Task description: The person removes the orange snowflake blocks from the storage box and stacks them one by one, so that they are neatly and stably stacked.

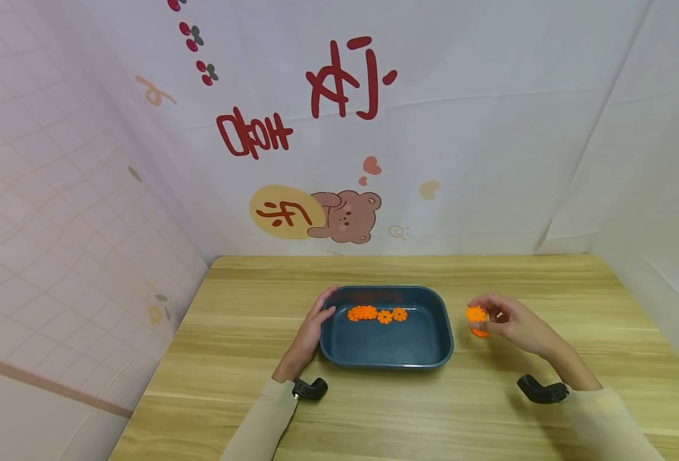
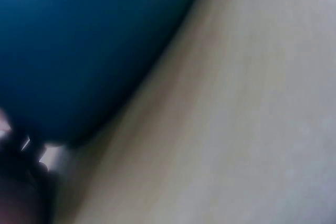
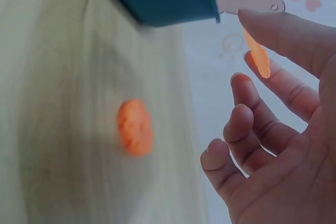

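A dark blue rectangular tray (image 1: 385, 349) stands on the table, with several orange flower-shaped plastic discs (image 1: 384, 317) lying inside toward its back. My left hand (image 1: 310, 333) rests along the tray's left side, fingers fairly straight, thumb over the rim. To the right of the tray, my right hand (image 1: 509, 323) pinches one orange disc (image 3: 258, 56) between thumb and index finger, above the table. The other fingers are loosely bent. Below that hand, another orange piece (image 3: 135, 128) lies on the table; blur hides whether it is one disc or a stack.
The light wood-grain table (image 1: 230, 410) ends at a white wall covering (image 1: 478, 147) printed with red characters and a bear. A pale grid-patterned covering (image 1: 57, 192) borders the left side. Black wrist devices (image 1: 542, 389) sit on both forearms.
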The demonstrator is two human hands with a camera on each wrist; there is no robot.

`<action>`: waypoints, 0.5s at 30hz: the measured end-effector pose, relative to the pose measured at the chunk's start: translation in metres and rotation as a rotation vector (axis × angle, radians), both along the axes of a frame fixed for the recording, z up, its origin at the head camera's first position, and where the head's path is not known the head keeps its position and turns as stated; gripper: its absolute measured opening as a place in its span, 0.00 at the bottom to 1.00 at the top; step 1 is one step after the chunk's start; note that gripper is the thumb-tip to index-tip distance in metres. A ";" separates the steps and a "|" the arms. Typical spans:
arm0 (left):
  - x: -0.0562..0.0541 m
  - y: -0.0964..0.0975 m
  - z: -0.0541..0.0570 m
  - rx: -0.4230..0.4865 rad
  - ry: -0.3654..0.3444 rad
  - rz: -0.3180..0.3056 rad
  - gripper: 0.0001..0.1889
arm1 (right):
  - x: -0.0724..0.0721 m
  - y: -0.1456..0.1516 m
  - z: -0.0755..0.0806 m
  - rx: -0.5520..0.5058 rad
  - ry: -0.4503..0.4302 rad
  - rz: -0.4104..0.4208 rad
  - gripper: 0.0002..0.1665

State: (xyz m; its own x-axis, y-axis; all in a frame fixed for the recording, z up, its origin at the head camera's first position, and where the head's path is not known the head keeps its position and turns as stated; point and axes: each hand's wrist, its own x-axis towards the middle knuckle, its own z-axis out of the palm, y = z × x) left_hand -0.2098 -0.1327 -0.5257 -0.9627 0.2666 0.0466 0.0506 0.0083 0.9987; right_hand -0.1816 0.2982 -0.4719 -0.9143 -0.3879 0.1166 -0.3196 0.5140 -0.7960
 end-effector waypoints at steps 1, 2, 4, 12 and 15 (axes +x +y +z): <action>0.000 0.000 0.000 0.001 0.001 -0.001 0.26 | 0.001 0.001 -0.002 -0.004 -0.002 -0.006 0.16; 0.000 0.000 0.000 0.005 0.003 -0.004 0.26 | 0.001 0.002 -0.003 -0.007 0.002 -0.006 0.16; 0.000 0.000 -0.001 0.006 0.003 -0.004 0.26 | 0.003 0.004 -0.007 -0.021 0.007 -0.014 0.17; 0.001 0.000 0.000 -0.002 0.000 0.000 0.26 | 0.004 0.013 -0.023 -0.064 -0.033 -0.038 0.18; 0.001 0.000 0.000 0.000 -0.004 -0.002 0.26 | 0.004 0.015 -0.028 -0.047 -0.049 -0.057 0.18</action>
State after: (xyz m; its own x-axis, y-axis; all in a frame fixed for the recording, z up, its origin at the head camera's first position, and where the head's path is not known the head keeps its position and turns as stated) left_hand -0.2092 -0.1327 -0.5259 -0.9622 0.2688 0.0432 0.0471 0.0081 0.9989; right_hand -0.1778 0.3134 -0.5003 -0.9398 -0.3303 0.0879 -0.2508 0.4919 -0.8338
